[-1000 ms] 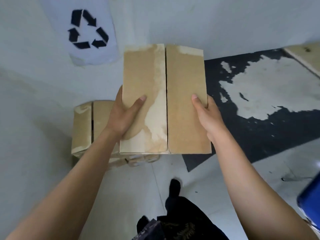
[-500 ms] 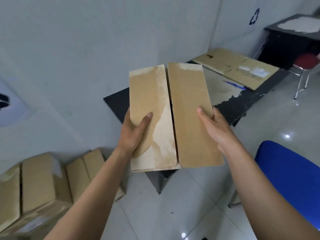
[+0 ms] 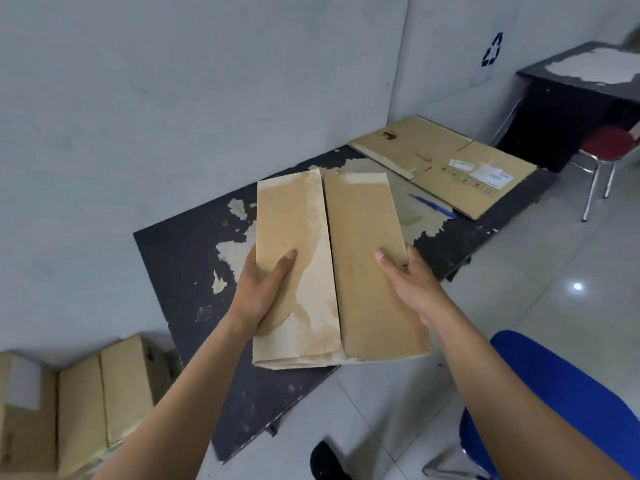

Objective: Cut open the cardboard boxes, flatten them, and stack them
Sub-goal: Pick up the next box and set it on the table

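Note:
A closed brown cardboard box (image 3: 363, 265) with two top flaps meeting at a centre seam is held over the worn black table (image 3: 180, 271). My left hand (image 3: 263, 289) grips its left side with the thumb on top. Its right side rests in my right hand (image 3: 408, 282), thumb on the right flap. The left flap carries pale torn patches. Flattened cardboard (image 3: 443, 161) lies at the far end of the table, with a blue cutter (image 3: 431, 206) beside it. More closed boxes (image 3: 79, 410) sit on the floor at lower left.
A blue chair (image 3: 561, 403) stands at lower right. A red-seated stool (image 3: 609, 143) and a second dark table (image 3: 568, 109) stand at the far right. The wall runs along the table's far side, with a recycling sign (image 3: 491, 50) on it.
The box has been carried, with my view turning right, from above the floor boxes to over the black table. Both hands keep the same grip.

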